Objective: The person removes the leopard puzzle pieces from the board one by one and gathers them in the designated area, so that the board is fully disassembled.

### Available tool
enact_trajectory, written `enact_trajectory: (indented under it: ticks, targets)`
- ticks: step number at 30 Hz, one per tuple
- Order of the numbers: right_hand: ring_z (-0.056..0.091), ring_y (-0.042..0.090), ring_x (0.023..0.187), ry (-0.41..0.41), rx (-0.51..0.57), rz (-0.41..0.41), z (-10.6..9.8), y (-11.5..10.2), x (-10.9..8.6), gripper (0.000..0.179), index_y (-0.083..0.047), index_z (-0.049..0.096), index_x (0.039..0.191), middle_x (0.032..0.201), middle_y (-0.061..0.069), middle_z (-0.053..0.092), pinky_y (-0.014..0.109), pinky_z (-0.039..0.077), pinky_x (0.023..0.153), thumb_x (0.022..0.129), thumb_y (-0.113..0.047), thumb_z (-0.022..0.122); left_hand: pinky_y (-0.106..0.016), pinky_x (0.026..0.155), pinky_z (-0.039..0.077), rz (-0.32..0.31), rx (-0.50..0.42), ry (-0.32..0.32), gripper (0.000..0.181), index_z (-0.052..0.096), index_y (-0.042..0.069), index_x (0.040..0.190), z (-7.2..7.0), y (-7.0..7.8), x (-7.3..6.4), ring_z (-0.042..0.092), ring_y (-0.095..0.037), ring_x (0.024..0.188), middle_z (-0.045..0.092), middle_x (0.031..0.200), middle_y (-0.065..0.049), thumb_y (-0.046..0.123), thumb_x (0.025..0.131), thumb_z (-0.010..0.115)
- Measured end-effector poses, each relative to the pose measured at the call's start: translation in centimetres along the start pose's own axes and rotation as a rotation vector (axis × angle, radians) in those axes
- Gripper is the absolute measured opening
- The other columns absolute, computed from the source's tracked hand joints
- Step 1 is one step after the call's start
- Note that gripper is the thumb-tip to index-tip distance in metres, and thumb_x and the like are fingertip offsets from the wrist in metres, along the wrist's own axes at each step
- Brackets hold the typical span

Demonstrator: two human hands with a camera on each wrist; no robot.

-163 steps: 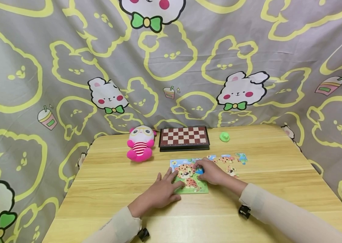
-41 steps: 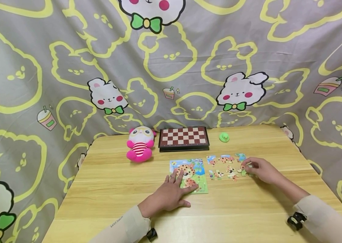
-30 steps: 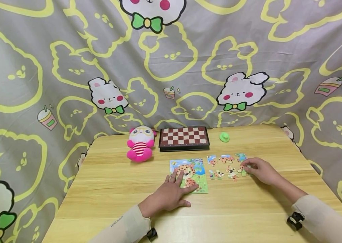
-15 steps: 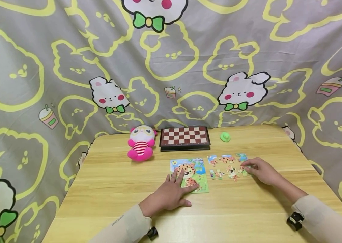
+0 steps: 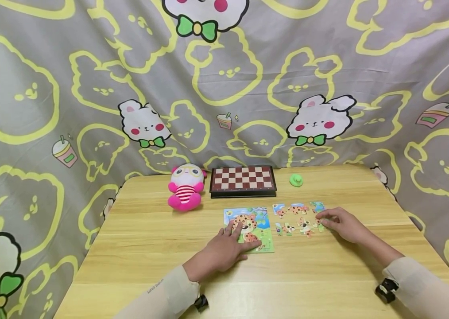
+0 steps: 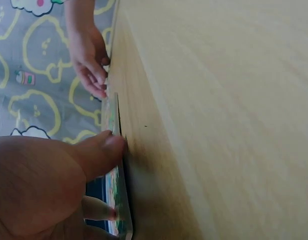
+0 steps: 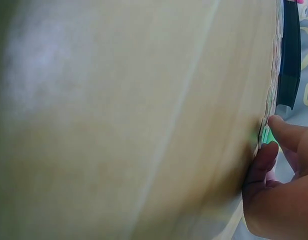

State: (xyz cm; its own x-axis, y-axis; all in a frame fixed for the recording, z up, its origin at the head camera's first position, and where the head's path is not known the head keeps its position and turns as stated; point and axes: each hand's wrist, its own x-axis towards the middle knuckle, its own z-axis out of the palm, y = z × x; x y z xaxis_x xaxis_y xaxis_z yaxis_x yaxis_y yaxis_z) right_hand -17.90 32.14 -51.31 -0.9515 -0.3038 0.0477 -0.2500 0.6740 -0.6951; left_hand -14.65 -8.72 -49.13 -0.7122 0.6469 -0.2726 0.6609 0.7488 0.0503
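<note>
In the head view, my left hand (image 5: 224,248) lies with spread fingers on a square jigsaw puzzle (image 5: 264,226) picturing a spotted leopard cub. The left wrist view shows its thumb (image 6: 101,152) against the puzzle's near edge. To the right of the puzzle, my right hand (image 5: 344,225) pinches a spotted, green-edged puzzle piece (image 5: 318,223) at table level between thumb and forefinger. That piece is partly hidden by the fingers. Several loose pieces lie beside it, among them a leopard-face piece (image 5: 305,226) and a blue-green piece (image 5: 317,207).
Behind the puzzle stands a checkered board-game box (image 5: 242,180). A pink plush panda (image 5: 186,188) sits to its left, and a small green rubber duck (image 5: 296,180) to its right. The wooden table (image 5: 288,283) meets a patterned curtain (image 5: 228,79) at the back.
My right hand has gone from the puzzle's upper right to the loose pieces on the right, and stays there. My left hand shifted slightly rightward; its thumb just drew in toward the puzzle's edge.
</note>
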Motion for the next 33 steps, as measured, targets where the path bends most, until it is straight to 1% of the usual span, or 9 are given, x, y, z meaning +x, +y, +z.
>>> enact_trajectory:
  ticks: [3, 8, 15, 21, 26, 29, 33]
  targets:
    - [0.060, 0.030, 0.106, -0.006, 0.007, -0.010, 0.0, 0.1, 0.0, 0.020, -0.002, 0.074, 0.118, 0.119, 0.016, 0.071, 0.032, 0.050, 0.079, 0.101, -0.009, 0.065, -0.058, 0.116, 0.037, -0.008, 0.010, 0.016, 0.050, 0.023, 0.062, 0.155, -0.3, 0.0, 0.0, 0.023, -0.049, 0.152, 0.021, 0.168, -0.023, 0.041, 0.111, 0.037]
    - [0.059, 0.029, 0.108, 0.000, 0.008, 0.007, 0.0, 0.3, 0.0, 0.021, -0.004, 0.074, 0.119, 0.120, 0.015, 0.070, 0.035, 0.050, 0.082, 0.102, -0.010, 0.064, -0.058, 0.115, 0.038, -0.016, 0.003, 0.024, 0.050, 0.026, 0.061, 0.154, -0.4, 0.0, 0.1, 0.025, -0.050, 0.151, 0.023, 0.167, -0.023, 0.034, 0.113, 0.032]
    - [0.059, 0.034, 0.115, 0.005, 0.006, 0.013, 0.0, 0.5, 0.0, 0.022, -0.004, 0.073, 0.121, 0.124, 0.017, 0.070, 0.033, 0.049, 0.084, 0.103, -0.011, 0.064, -0.058, 0.116, 0.038, -0.009, 0.018, 0.045, 0.051, 0.026, 0.060, 0.155, 0.0, -0.4, 0.5, 0.024, -0.049, 0.152, 0.024, 0.167, -0.023, 0.043, 0.110, 0.041]
    - [0.058, 0.037, 0.118, 0.002, 0.022, 0.026, -0.2, 0.2, -0.1, 0.025, -0.004, 0.072, 0.125, 0.128, 0.020, 0.068, 0.033, 0.049, 0.086, 0.103, -0.014, 0.064, -0.058, 0.115, 0.038, -0.003, 0.004, 0.050, 0.052, 0.026, 0.060, 0.155, 0.0, -0.5, 0.6, 0.024, -0.049, 0.152, 0.023, 0.168, -0.023, 0.042, 0.109, 0.044]
    - [0.059, 0.036, 0.116, 0.008, 0.038, 0.028, -0.4, 0.1, -0.1, 0.026, -0.003, 0.070, 0.126, 0.128, 0.020, 0.068, 0.033, 0.050, 0.086, 0.103, -0.014, 0.064, -0.058, 0.115, 0.038, 0.011, 0.007, 0.057, 0.055, 0.024, 0.058, 0.157, -0.2, -0.7, 0.4, 0.023, -0.048, 0.152, 0.020, 0.169, -0.022, 0.044, 0.109, 0.046]
    - [0.061, 0.038, 0.116, 0.002, 0.059, 0.038, -0.5, -0.1, -0.1, 0.028, -0.002, 0.068, 0.128, 0.129, 0.021, 0.067, 0.030, 0.051, 0.085, 0.103, -0.014, 0.064, -0.060, 0.115, 0.037, 0.022, -0.012, 0.059, 0.059, 0.022, 0.056, 0.158, -0.2, -0.9, 0.3, 0.022, -0.048, 0.153, 0.018, 0.170, -0.020, 0.047, 0.107, 0.050]
    - [0.060, 0.048, 0.121, -0.018, 0.115, 0.051, -0.7, -0.6, 0.0, 0.031, 0.000, 0.065, 0.132, 0.134, 0.026, 0.064, 0.029, 0.054, 0.080, 0.104, -0.012, 0.063, -0.061, 0.116, 0.035, 0.012, -0.062, 0.061, 0.065, 0.021, 0.054, 0.160, -0.1, -1.6, 0.1, 0.021, -0.046, 0.154, 0.017, 0.171, -0.019, 0.052, 0.104, 0.054]
